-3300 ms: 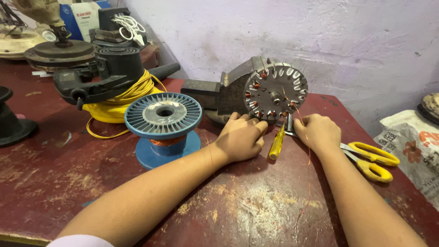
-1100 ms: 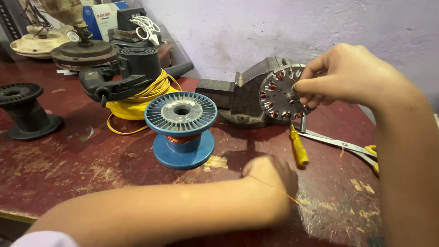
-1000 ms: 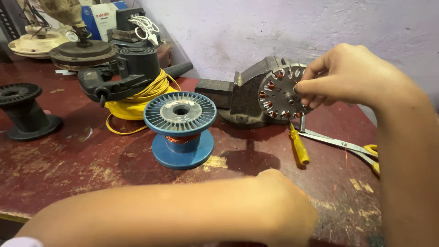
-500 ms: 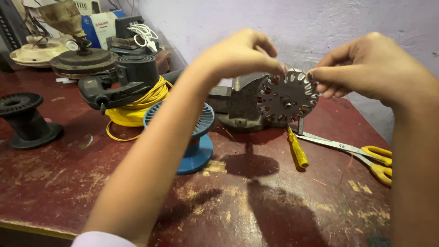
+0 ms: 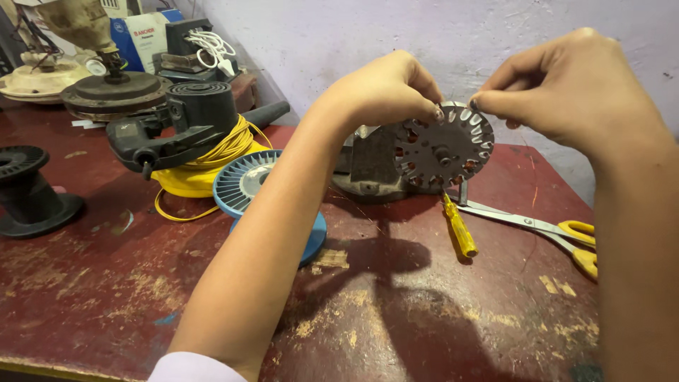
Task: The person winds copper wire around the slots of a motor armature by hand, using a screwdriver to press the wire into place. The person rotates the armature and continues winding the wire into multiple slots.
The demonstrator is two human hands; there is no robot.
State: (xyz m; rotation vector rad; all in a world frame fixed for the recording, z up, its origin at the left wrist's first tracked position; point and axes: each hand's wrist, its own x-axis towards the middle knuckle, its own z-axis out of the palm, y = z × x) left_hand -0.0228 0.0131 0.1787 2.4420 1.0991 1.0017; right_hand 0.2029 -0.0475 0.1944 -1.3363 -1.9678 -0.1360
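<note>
Stator disc (image 5: 443, 146), round grey metal with slotted rim, stands upright in vise (image 5: 371, 166).

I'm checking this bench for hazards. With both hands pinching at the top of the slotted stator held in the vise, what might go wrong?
1. Both hands, left hand and right hand, pinch at the top rim of the stator; its slot edges might nick fingertips.
2. The left forearm crosses over the blue wire spool and may knock it.
3. The yellow-handled scissors and yellow screwdriver lie just below the hands, where one may snag if it drops.
</note>
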